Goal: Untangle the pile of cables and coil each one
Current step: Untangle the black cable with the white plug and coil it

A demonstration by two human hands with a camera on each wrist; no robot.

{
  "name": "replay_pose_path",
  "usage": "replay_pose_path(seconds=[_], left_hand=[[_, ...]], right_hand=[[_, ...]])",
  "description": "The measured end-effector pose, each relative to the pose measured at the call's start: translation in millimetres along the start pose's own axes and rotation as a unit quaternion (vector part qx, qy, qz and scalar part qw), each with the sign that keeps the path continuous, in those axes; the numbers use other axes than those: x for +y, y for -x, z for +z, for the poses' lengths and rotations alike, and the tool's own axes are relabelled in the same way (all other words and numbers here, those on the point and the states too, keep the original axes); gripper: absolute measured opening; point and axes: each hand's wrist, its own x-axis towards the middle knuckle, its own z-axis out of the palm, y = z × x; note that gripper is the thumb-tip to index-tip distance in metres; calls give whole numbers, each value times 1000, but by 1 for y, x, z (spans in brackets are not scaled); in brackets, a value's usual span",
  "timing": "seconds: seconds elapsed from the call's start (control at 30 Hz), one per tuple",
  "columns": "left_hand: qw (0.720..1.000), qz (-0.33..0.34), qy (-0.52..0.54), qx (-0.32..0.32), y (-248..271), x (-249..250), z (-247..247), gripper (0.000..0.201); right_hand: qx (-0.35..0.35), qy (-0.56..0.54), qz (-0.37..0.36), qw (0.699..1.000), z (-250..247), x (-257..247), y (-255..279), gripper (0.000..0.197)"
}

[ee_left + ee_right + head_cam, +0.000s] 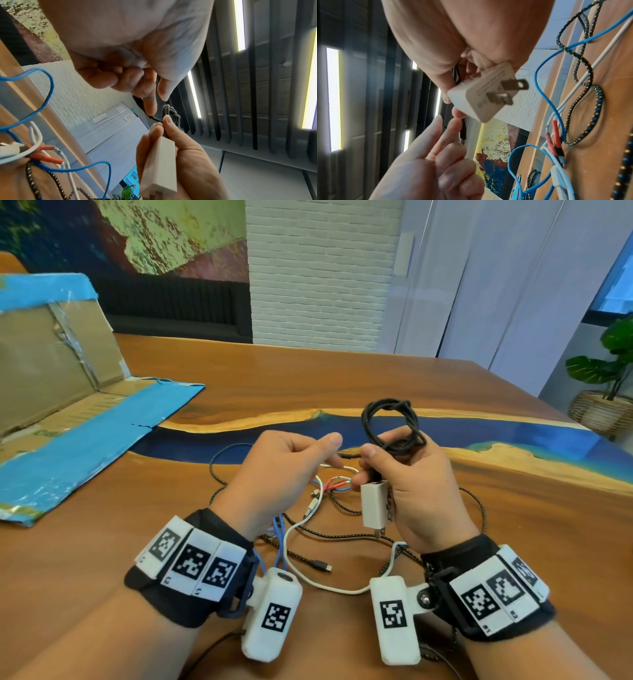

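My right hand [376, 463] grips a coiled black cable [390, 422] together with a white plug adapter [375, 505] that hangs below the palm, above the table. Thumb and forefinger of my left hand [337, 451] pinch the loose plug end of that black cable [347, 456]. In the right wrist view the adapter [481, 93] shows its two prongs, and the black plug [463, 131] lies at the left fingertips [453, 125]. Below both hands lies the tangled pile: a white cable [298, 534], a blue cable [279, 530], a braided black-and-yellow cable [215, 463] and red clips [330, 485].
A flattened cardboard box [68, 392] with blue tape lies at the left on the wooden table [342, 378], which has a blue resin strip. A potted plant [606, 368] stands beyond the right edge.
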Motion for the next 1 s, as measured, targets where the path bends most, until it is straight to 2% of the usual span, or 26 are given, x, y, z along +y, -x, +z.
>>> replay_pose_path(seconds=[0.1,0.2,0.3,0.4,0.5,0.6,0.7,0.8,0.9,1.0], left_hand=[[1000,-18,7,-8,-1,-3,1,39],[1000,-1,13,-1,0,-6,3,21],[1000,17,13,1,0,-7,6,15],[1000,21,5,-7,2,-7,5,18],[998,19,-30,-46,2,-5,3,22],[994,15,-70,-87,0,-4,-1,20],[992,19,-79,-93,0,-3,-6,21],[995,29,-35,-87,1,-2,-3,22],[995,22,64,-79,2,-5,2,24],[979,4,184,-86,1,-5,3,21]], right_hand=[[-17,18,-12,1000,1,-1,2,17],[-66,51,-4,997,7,4,5,17],[-107,61,20,992,10,12,6,16],[-131,42,49,989,7,12,4,14],[-149,17,80,985,7,9,4,6],[-158,-51,130,977,7,7,4,12],[-161,-93,168,968,8,5,5,10],[-160,-92,170,968,7,0,5,9],[-163,-67,157,972,4,-3,3,4],[-167,-45,148,974,0,-1,2,14]])
